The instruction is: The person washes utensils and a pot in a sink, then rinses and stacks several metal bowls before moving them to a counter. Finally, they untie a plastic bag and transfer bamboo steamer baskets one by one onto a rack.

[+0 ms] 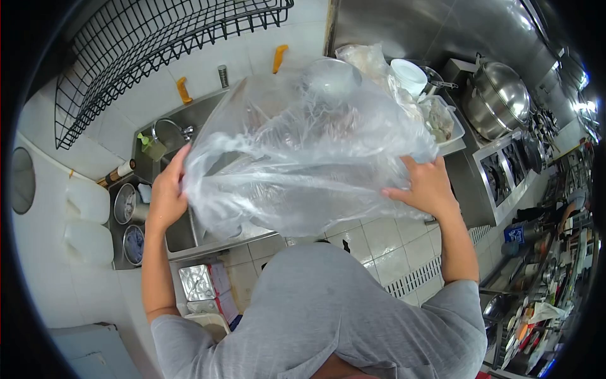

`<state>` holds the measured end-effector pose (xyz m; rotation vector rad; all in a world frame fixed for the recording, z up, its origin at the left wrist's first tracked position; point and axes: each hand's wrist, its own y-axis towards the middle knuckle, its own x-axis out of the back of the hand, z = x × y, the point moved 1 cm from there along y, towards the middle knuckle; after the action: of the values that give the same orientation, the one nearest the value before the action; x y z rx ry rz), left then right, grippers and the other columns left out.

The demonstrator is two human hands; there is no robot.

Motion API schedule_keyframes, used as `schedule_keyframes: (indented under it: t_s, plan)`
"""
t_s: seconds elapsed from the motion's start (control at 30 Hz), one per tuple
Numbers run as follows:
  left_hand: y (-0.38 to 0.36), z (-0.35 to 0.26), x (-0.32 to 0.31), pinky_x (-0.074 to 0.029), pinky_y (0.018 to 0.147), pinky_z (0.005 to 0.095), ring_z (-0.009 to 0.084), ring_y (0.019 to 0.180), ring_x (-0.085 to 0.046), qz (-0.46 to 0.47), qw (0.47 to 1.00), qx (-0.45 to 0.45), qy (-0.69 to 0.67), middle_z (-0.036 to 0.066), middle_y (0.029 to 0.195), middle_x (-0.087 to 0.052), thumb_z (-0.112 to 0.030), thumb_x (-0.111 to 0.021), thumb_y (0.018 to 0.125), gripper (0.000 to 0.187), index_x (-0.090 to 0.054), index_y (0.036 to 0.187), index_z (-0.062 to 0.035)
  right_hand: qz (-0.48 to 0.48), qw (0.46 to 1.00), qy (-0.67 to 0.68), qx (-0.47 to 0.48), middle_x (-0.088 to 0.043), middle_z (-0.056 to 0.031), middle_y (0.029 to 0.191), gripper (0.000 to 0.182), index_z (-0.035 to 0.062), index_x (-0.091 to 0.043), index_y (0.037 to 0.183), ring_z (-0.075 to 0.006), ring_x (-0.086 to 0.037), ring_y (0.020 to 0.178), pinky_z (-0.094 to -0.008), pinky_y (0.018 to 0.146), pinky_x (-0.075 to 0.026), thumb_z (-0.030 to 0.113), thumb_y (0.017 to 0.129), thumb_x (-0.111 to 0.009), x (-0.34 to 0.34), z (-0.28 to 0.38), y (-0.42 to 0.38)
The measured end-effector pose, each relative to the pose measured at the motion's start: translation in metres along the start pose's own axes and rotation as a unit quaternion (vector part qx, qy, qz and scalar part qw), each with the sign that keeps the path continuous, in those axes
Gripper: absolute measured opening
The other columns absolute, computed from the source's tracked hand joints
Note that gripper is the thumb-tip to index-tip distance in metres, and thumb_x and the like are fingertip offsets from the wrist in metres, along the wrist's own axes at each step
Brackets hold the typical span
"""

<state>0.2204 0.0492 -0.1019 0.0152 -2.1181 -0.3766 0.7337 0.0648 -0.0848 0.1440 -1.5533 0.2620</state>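
A large clear plastic bag point(309, 142) is stretched out in front of me, above the sink point(183, 243) and its edge. My left hand point(168, 192) is closed on the bag's left edge, where the film is bunched. At the right side, my right hand point(429, 184) grips the film between its thumb and fingers. The bag looks slack between the hands, with creases running across it. Through its upper part a pale round shape point(331, 79) shows, but I cannot make out what it is.
Left of the bag are a faucet point(187, 132), a soap bottle point(151, 146) and metal pots point(129, 205). A black wire rack point(170, 38) hangs above. To the right stand a white tub point(409, 77), a plastic container point(451, 129), a large steel pot point(499, 95) and a stove point(505, 167).
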Motion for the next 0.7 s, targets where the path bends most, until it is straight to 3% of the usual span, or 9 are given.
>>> schedule_keyframes:
  t_s: [0.1,0.13,0.23,0.33,0.37,0.4,0.5,0.6,0.7]
  plan:
    - [-0.03,0.086,-0.03,-0.048,0.103,0.0378,0.0394,0.11,-0.064,0.071,0.996,-0.034,0.05,0.025,0.117,-0.066,0.008,-0.065,0.07,0.085,-0.045,0.151,-0.004,-0.016,0.995,-0.017,0.096,-0.073,-0.0216,0.092,0.099,-0.002,-0.057,0.139,-0.0331,-0.07,0.094,-0.043,0.099,-0.04,0.069,0.072,-0.077,-0.057,-0.026,-0.022]
    - [-0.031,0.061,-0.021,-0.042,0.111,0.0378,0.0385,0.119,-0.062,0.118,0.988,0.04,0.096,0.024,0.121,-0.066,-0.002,-0.073,0.072,0.082,-0.045,0.15,0.0021,0.09,0.994,-0.011,0.055,-0.071,-0.0261,0.101,0.102,-0.0028,-0.052,0.144,-0.0363,-0.068,0.1,-0.047,0.102,-0.041,0.066,0.073,-0.077,-0.04,-0.006,-0.027]
    - [-0.022,-0.032,0.024,-0.042,0.112,0.0393,0.0346,0.123,-0.063,0.018,0.999,-0.036,0.011,0.023,0.129,-0.065,-0.011,-0.077,0.075,0.083,-0.044,0.15,0.0034,0.016,0.997,-0.065,0.041,-0.07,-0.0232,0.111,0.096,-0.0014,-0.053,0.143,-0.0363,-0.066,0.105,-0.0478,0.104,-0.041,0.057,0.073,-0.082,-0.034,0.007,-0.045]
    - [-0.031,-0.096,0.027,-0.04,0.114,0.0433,0.0323,0.123,-0.063,0.05,0.915,-0.108,-0.384,0.02,0.13,-0.066,-0.018,-0.081,0.075,0.089,-0.042,0.153,-0.0007,-0.183,0.956,0.17,0.157,-0.069,-0.0179,0.117,0.086,0.0012,-0.055,0.141,-0.0359,-0.065,0.105,-0.0501,0.109,-0.038,0.042,0.073,-0.086,0.001,0.033,-0.042]
    - [-0.025,-0.11,0.017,-0.039,0.115,0.0481,0.0358,0.119,-0.064,0.137,0.913,-0.18,-0.339,0.017,0.123,-0.069,-0.021,-0.082,0.077,0.09,-0.04,0.155,-0.0033,-0.2,0.951,0.156,0.179,-0.069,-0.0165,0.115,0.079,0.0018,-0.056,0.139,-0.0352,-0.065,0.105,-0.0507,0.109,-0.037,0.036,0.074,-0.085,0.002,0.048,-0.034]
    - [-0.025,-0.135,0.004,-0.037,0.115,0.052,0.0411,0.122,-0.06,0.185,0.94,-0.161,-0.238,0.016,0.124,-0.067,-0.019,-0.083,0.078,0.094,-0.035,0.157,-0.0042,-0.219,0.944,0.141,0.201,-0.069,-0.0151,0.113,0.073,0.0023,-0.058,0.137,-0.0345,-0.065,0.104,-0.0514,0.11,-0.037,0.031,0.075,-0.084,0.003,0.066,-0.025]
    - [-0.01,-0.138,-0.049,-0.036,0.115,0.0516,0.0453,0.131,-0.051,0.084,0.97,-0.211,0.088,0.016,0.141,-0.057,-0.011,-0.085,0.074,0.102,-0.029,0.159,-0.0045,-0.223,0.947,0.072,0.221,-0.068,-0.0137,0.109,0.05,0.0043,-0.065,0.122,-0.0336,-0.065,0.102,-0.0538,0.109,-0.037,0.017,0.076,-0.081,-0.037,0.062,-0.012]
    - [-0.007,-0.096,-0.071,-0.034,0.116,0.0524,0.0471,0.137,-0.043,0.084,0.985,-0.113,0.104,0.021,0.152,-0.042,-0.008,-0.087,0.07,0.111,-0.023,0.161,-0.0052,-0.246,0.942,0.055,0.22,-0.066,-0.012,0.104,0.027,0.0048,-0.068,0.103,-0.0316,-0.064,0.098,-0.0546,0.104,-0.04,0.008,0.077,-0.076,-0.056,0.046,-0.016]
    - [-0.023,-0.089,-0.073,-0.033,0.117,0.0532,0.0484,0.139,-0.04,0.005,0.985,-0.145,0.094,0.027,0.157,-0.031,-0.01,-0.088,0.07,0.113,-0.021,0.16,-0.0028,-0.318,0.91,0.112,0.243,-0.065,-0.0109,0.102,0.017,0.0048,-0.067,0.091,-0.029,-0.063,0.096,-0.0495,0.093,-0.046,0.007,0.076,-0.075,-0.066,0.053,-0.038]
